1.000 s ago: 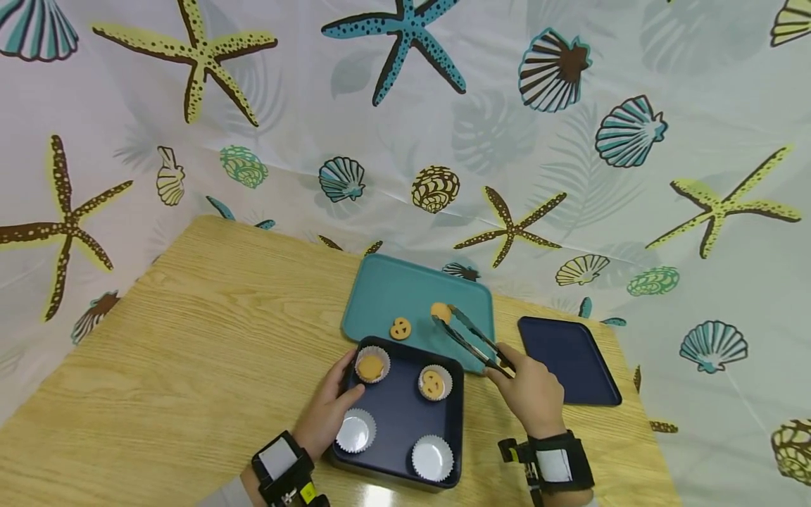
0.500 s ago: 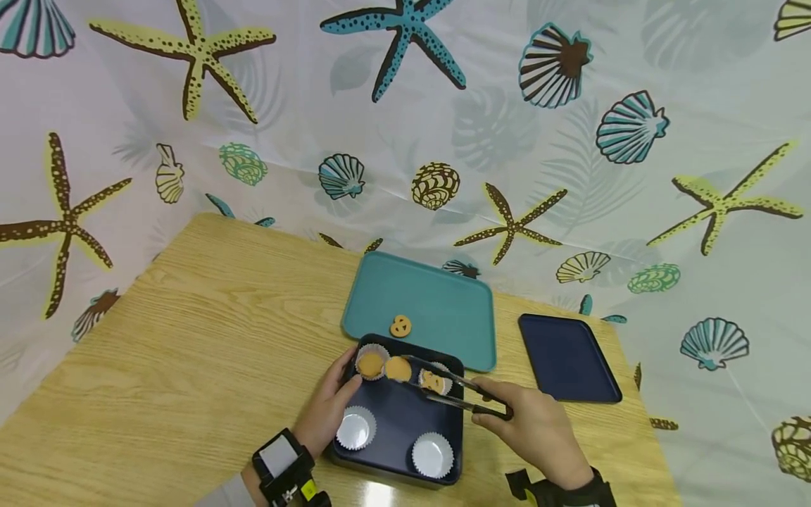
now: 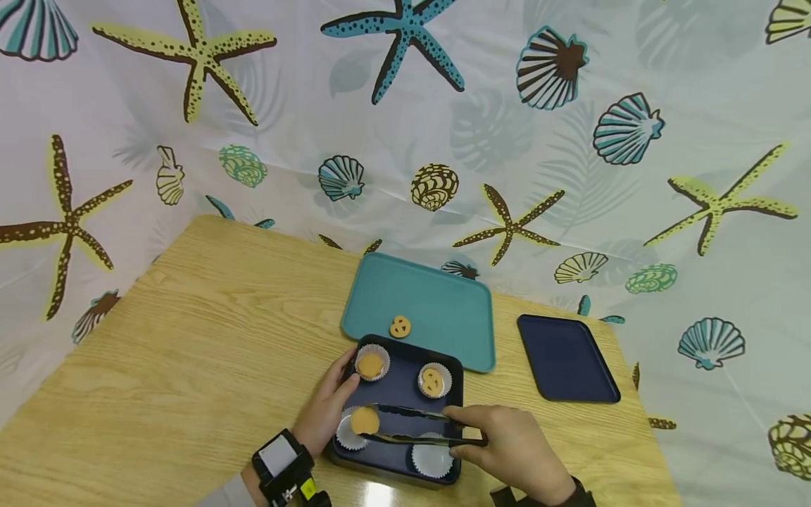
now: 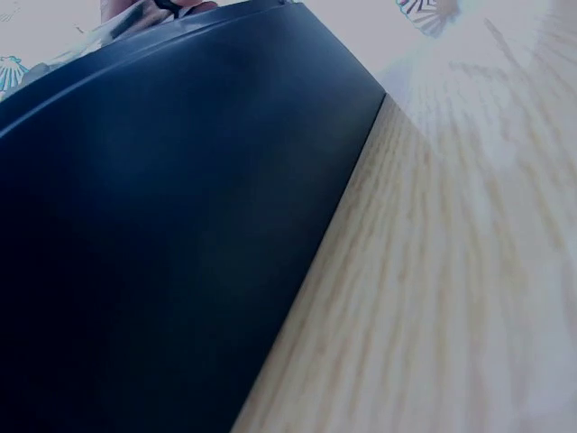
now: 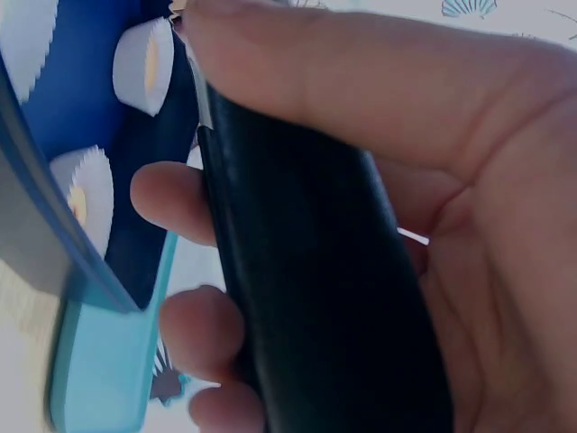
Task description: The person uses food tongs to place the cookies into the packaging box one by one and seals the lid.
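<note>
- The right hand (image 3: 507,447) is the working grip — fingers and thumb curled round the tongs (image 3: 415,411), whose tips pinch a round plain cookie (image 3: 365,420)
- That cookie is over the near-left paper cup (image 3: 348,438) in the dark pan (image 3: 399,391); whether it touches the cup is too fine to tell
- The relation that counts: the cookie lies straight out to the left of the right hand, at the far end of the tongs, whose long axis runs sideways across the pan, passing over the near-right paper cup (image 3: 432,461)
- The left hand (image 3: 326,405) is nearer to the cookie, yet its grip is on the pan — thumb at the rim, fingers along the left outer wall
- In the pan's far row, a cookie sits in each of the two cups, left and right
- A pretzel-shaped cookie (image 3: 400,327) lies on the teal tray (image 3: 437,303) just beyond the pan
</note>
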### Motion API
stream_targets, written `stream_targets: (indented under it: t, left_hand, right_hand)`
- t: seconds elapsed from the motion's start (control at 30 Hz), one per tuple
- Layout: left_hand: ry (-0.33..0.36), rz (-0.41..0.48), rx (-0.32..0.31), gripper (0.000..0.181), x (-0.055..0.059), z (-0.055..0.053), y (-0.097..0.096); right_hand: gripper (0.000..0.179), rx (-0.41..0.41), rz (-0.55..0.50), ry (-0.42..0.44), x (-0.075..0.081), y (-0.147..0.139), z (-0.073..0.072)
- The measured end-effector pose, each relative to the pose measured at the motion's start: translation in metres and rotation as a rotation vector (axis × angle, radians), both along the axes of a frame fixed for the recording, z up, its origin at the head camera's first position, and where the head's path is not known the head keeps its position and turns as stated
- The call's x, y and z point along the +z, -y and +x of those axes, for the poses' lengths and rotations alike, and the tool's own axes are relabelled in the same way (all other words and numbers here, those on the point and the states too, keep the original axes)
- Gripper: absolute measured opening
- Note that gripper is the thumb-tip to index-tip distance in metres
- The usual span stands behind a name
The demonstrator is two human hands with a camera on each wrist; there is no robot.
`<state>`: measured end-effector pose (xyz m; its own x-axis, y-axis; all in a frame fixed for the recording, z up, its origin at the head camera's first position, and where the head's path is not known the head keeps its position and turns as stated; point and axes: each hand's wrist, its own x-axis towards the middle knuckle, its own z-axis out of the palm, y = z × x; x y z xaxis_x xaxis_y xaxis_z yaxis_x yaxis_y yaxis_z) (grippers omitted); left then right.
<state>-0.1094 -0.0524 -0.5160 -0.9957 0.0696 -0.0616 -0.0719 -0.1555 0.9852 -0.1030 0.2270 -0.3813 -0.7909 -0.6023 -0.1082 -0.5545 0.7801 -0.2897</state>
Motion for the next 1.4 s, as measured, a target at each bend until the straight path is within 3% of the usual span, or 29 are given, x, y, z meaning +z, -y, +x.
stream_targets:
  t: [0.3,0.97,1.1,1.23,1.4]
  left_hand:
    - [-0.001,0.014,-0.001,0.054,0.002,0.001,0.000]
    - [-0.007,0.030,-0.006,0.055,0.003,0.001,-0.001]
    - [0.008,0.034,-0.001,0.054,0.003,0.002,-0.001]
    - [0.018,0.037,0.004,0.053,0.002,0.002,-0.001]
    - [0.013,0.027,0.009,0.053,0.001,0.002,0.001]
  right_hand:
    - [0.048,0.038,0.012,0.008,-0.012,0.013,-0.001]
    - [0.051,0.031,0.001,0.010,-0.018,0.011,-0.001]
    - [0.053,-0.020,-0.028,-0.004,-0.016,0.006,-0.001]
    - [0.057,-0.104,-0.069,-0.089,-0.011,-0.003,-0.003]
    - [0.061,-0.222,-0.132,-0.105,-0.010,-0.012,-0.017]
